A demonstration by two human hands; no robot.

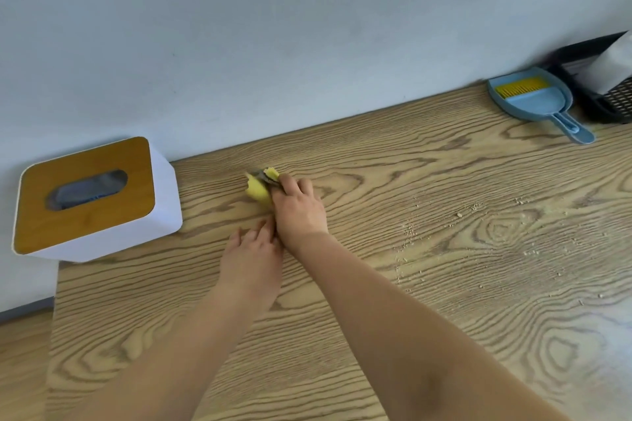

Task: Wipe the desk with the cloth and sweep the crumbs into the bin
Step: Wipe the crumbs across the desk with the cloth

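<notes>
Wood-grain desk [342, 335] against a pale wall. Right hand [298, 210] grips the yellow cloth [258, 193]; left hand [251, 255] rests flat, fingers relaxed. Crumbs [408, 232] remain scattered — sweeping outstanding, dustpan [533, 101] untouched.

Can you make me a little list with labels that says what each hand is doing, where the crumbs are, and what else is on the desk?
right hand: right hand grips the yellow cloth on the desk
left hand: left hand rests on the desk, fingers fairly straight, holding nothing
crumbs: crumbs lie scattered to the right of the hands
left end: white box with wooden lid
far right: blue dustpan with yellow brush, beside a black basket
</notes>
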